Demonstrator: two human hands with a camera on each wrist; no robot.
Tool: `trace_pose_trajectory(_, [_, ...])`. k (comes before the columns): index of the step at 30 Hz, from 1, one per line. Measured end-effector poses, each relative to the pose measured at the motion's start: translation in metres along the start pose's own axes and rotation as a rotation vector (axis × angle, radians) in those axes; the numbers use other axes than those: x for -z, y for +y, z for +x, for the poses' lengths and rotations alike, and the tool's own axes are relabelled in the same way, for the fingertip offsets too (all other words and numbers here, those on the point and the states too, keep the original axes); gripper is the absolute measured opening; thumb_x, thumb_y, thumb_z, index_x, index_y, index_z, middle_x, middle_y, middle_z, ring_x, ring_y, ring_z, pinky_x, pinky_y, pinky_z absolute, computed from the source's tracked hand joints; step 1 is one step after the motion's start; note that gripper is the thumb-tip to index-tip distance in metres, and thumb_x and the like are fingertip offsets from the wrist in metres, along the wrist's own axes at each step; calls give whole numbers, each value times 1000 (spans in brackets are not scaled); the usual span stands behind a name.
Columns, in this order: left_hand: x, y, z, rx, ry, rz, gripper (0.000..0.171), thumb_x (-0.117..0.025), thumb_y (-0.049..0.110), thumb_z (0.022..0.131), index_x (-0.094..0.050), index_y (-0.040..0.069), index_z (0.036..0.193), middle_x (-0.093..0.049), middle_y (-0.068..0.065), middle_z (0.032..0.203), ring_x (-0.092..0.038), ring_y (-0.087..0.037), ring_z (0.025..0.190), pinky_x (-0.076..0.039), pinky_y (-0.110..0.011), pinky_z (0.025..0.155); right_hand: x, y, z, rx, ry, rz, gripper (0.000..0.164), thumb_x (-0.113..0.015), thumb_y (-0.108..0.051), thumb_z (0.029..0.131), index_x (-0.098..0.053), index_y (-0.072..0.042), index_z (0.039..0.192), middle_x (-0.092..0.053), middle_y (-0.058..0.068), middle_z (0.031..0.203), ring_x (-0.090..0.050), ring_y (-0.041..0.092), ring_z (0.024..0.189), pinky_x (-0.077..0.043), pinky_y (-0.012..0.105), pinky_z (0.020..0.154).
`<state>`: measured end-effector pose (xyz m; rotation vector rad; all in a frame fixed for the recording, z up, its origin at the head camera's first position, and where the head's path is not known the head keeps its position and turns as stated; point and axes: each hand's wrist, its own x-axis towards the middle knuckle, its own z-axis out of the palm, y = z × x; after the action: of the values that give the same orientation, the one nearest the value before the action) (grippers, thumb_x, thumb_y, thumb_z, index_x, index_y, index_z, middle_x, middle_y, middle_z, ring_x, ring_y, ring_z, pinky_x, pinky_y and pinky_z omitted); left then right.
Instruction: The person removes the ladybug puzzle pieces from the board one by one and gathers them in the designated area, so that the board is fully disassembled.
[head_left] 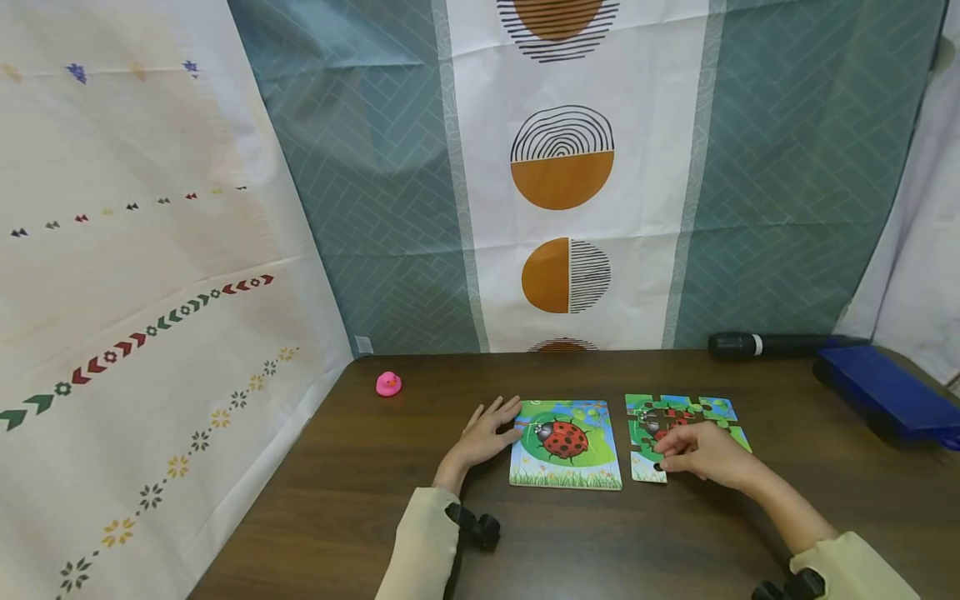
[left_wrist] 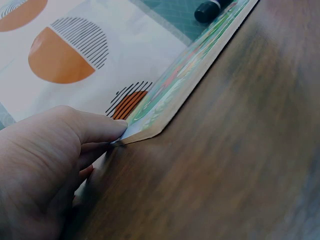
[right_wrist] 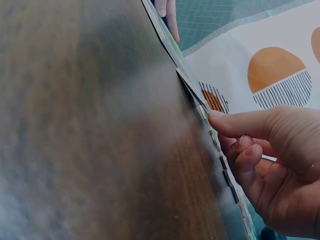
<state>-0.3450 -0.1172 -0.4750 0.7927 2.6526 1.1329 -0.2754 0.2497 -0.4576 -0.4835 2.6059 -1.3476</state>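
Observation:
A square ladybug picture board (head_left: 566,475) lies flat on the table. My left hand (head_left: 487,433) is at its left edge; the thumb (left_wrist: 107,129) rests on the board's corner while the other fingers stretch out beside it. To the right is a ladybug jigsaw puzzle (head_left: 637,408) in interlocking pieces, with gaps along its lower right side. My right hand (head_left: 708,454) covers part of it, thumb and fingertips pinching a puzzle piece (right_wrist: 191,86) at the near edge. In the right wrist view that piece tilts slightly above the table.
A pink rubber duck (head_left: 388,384) sits at the table's back left. At the back right are a black cylindrical object (head_left: 780,344) and a blue box-like object (head_left: 892,392). Patterned curtains (head_left: 360,192) hang behind the brown table (head_left: 337,500) and along its left side.

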Motion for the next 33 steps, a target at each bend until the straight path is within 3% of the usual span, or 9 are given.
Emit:
trace_pose_trajectory(12, [1, 0, 0, 5, 0, 17, 56, -50, 22, 102, -33, 3, 152, -25, -8, 163, -10, -33, 154, 3, -56, 124, 1, -1, 1, -31, 5, -8, 30, -74, -14, 84, -67, 7, 104, -53, 0, 68, -38, 5, 47, -37, 23, 42])
trace_pose_trajectory(33, [-1, -1, 0, 0, 10, 11, 56, -51, 23, 102, -35, 3, 151, -27, -9, 162, -12, -33, 153, 2, -58, 124, -1, -2, -1, -36, 50, 30, 32, -71, -12, 87, -65, 8, 111, -53, 2, 76, -38, 6, 48, -38, 23, 43])
